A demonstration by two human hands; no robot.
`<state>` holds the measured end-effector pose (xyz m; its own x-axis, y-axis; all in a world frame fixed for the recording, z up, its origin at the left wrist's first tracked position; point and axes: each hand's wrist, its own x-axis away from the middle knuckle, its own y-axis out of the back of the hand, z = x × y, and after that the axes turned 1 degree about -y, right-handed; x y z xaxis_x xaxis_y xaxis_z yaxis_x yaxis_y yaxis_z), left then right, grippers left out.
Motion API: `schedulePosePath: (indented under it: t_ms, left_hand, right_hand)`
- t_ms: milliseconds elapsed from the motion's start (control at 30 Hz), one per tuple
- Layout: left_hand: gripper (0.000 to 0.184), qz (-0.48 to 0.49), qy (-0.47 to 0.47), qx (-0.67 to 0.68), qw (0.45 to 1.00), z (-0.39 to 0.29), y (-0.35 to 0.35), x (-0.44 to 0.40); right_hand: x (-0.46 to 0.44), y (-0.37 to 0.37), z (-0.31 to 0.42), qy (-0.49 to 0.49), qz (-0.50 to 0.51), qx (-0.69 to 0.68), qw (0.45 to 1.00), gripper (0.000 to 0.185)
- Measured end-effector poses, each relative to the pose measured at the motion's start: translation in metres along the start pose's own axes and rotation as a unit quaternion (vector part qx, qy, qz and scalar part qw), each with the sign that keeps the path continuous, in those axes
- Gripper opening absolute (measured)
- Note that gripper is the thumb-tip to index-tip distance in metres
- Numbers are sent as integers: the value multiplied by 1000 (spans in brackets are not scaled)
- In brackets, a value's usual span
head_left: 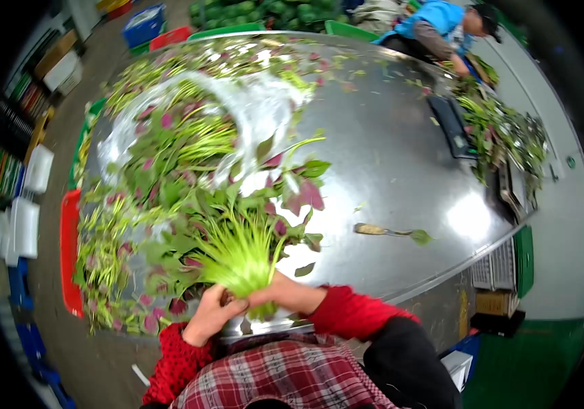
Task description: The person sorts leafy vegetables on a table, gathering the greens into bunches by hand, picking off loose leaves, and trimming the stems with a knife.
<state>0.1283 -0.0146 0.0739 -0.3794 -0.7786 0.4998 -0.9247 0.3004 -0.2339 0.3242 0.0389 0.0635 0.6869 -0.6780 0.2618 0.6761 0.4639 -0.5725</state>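
Note:
A bunch of leafy greens with pale green stems and green-and-purple leaves is held low at the near edge of the metal table. Its stem ends point toward my body and the leaves spread away. My left hand is closed around the left side of the stems. From the right, my right hand grips the same stems, its thumb side close to the left fingers. Clear plastic film lies beyond the bunch, among more greens.
Loose greens cover the table's left side. A wooden-handled tool lies to the right, a leaf at its tip. Red crate stands along the left edge. A co-worker bends over greens at the far right, beside a dark tray.

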Motion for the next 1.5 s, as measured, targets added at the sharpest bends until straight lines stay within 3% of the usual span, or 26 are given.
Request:
schedulePosePath:
  t_ms: [33, 100, 200, 267, 300, 400, 500, 533, 567, 600, 633, 733, 767, 800, 867, 933, 967, 1000, 1033, 1100, 1133, 1267, 1300, 1367, 1433, 1500]
  left_hand:
    - [49, 19, -125, 52, 991, 0, -9, -6]
    - [52, 32, -93, 55, 994, -14, -20, -8]
    - [44, -20, -54, -72, 996, 22, -20, -30]
    - [40, -33, -33, -109, 993, 28, -31, -41]
    - [42, -16, -31, -147, 988, 31, -33, -46]
    - [49, 7, -39, -195, 980, 39, -32, -62]
    - [50, -10, -22, -261, 965, 37, -27, -76]
    - [49, -34, -36, -268, 962, 41, -26, -81]
    - [49, -35, -36, -268, 962, 42, -24, -86]
    - [48, -41, -34, -275, 960, 44, -22, -91]
    - [47, -46, -29, -283, 957, 45, -19, -94]
    - [44, -33, -22, -284, 958, 45, -17, -104]
    - [44, -24, -24, -310, 950, 39, -17, -110]
    - [43, -18, -20, -322, 946, 34, -18, -113]
    - [38, -26, -39, -329, 943, 41, -15, -118]
    - [36, -40, -39, -334, 941, 39, -14, -122]
    - [36, -37, -32, -368, 928, 37, -14, -124]
    - [35, -33, -28, -403, 914, 36, -15, -126]
    - [35, -35, -28, -406, 913, 38, -16, -127]
    - [36, -33, -29, -375, 926, 42, -14, -124]
    - [35, -35, -39, -348, 936, 40, -15, -121]
    - [33, -54, -35, -214, 975, 45, -14, -105]
    - [33, -47, -40, -211, 976, 46, -11, -104]
    - [36, -167, -121, -292, 934, 29, -13, -95]
    - [42, -272, -289, -365, 842, -14, -18, -104]
    - [51, -326, -375, -455, 739, -54, -20, -117]
  right_hand:
    - [1, 18, 27, 62, -44, 54, 996, 55]
    - [17, 46, 132, 88, -98, 189, 973, 32]
    - [33, 85, 249, 196, -143, 230, 943, 21]
    - [33, 134, 299, 207, -225, 285, 908, 32]
    - [31, 158, 314, 215, -268, 227, 911, 27]
    - [25, 256, 335, 171, -329, 238, 898, 23]
    - [15, 373, 289, 117, -394, 192, 891, 30]
    - [12, 425, 257, 131, -432, 249, 857, 41]
    - [12, 476, 220, 117, -484, 475, 725, 57]
    - [14, 477, 194, 53, -515, 537, 666, 67]
    - [20, 454, 197, -22, -566, 412, 714, 63]
    - [30, 467, 214, -61, -513, 409, 752, 60]
    - [35, 463, 232, -211, -514, 400, 729, 61]
    - [42, 462, 243, -242, -495, 540, 636, 60]
    - [36, 415, 263, -266, -449, 668, 531, 59]
    - [-8, 316, 282, -294, -370, 741, 478, 53]
    - [-28, 320, 263, -181, -346, 719, 574, 48]
    - [-50, 318, 231, 17, -332, 709, 622, 32]
    - [-77, 304, 207, 78, -306, 706, 634, 22]
    - [-130, 297, 160, 228, -256, 759, 554, 21]
    - [-152, 299, 145, 263, -233, 813, 464, 17]
    - [-163, 302, 127, 261, -189, 858, 400, 18]
    - [-153, 286, 135, 288, -178, 847, 409, 18]
    - [-123, 230, 160, 296, -150, 827, 453, 17]
    - [-97, 183, 158, 333, -110, 729, 587, 13]
    - [-69, 135, 140, 302, -73, 635, 708, 16]
